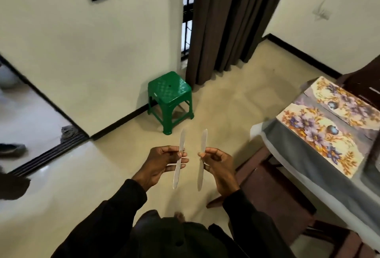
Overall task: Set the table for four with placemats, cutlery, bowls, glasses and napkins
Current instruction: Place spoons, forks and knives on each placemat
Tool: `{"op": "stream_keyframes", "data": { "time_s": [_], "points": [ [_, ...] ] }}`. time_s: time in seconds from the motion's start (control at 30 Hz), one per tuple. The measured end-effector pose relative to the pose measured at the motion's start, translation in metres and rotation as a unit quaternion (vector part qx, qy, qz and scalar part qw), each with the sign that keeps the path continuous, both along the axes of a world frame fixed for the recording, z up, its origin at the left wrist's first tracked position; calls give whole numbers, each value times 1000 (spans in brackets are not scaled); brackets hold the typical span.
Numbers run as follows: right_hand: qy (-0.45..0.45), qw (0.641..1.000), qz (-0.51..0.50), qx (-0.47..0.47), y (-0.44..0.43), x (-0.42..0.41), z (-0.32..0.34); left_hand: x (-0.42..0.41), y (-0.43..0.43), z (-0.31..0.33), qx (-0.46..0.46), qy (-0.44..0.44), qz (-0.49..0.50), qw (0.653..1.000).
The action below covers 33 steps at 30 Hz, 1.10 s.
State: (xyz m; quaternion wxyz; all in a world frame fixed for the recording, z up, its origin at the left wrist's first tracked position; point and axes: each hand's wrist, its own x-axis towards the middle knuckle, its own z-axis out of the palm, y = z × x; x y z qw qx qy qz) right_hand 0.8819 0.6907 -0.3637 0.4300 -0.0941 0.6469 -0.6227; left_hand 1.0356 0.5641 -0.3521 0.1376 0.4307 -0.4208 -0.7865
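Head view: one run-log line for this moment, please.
stage: cutlery in hand, not yet placed | left hand: pinches clear cutlery piece | right hand: pinches second cutlery piece | table: at right, two floral placemats laid

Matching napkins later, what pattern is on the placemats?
The placemats show purple and orange flowers on cream, head view.

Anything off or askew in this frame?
Nothing stands out. The near placemat and far placemat lie flat on the table; the left hand pinches the left utensil, the right hand the right utensil, both clear plastic.

Soft indoor light, floor glare lower left, blurred edges, wide-angle bending
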Motion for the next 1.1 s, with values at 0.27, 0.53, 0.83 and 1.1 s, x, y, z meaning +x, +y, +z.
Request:
{"op": "stream_keyframes", "data": {
  "time_s": [0.27,0.53,0.83,1.1],
  "points": [
    [20,993,-116,32,-58,-84,-14,-119,-101,-17,4,-20,-109,994],
    [35,962,-262,70,-125,-151,-7,-242,-191,-8,6,-18,-246,969],
    [29,929,-363,70,-148,-214,1,-360,-227,1,4,0,-366,931],
    [28,891,-438,117,-112,-308,-29,-485,-202,-22,13,-15,-417,909]
  ]
}}
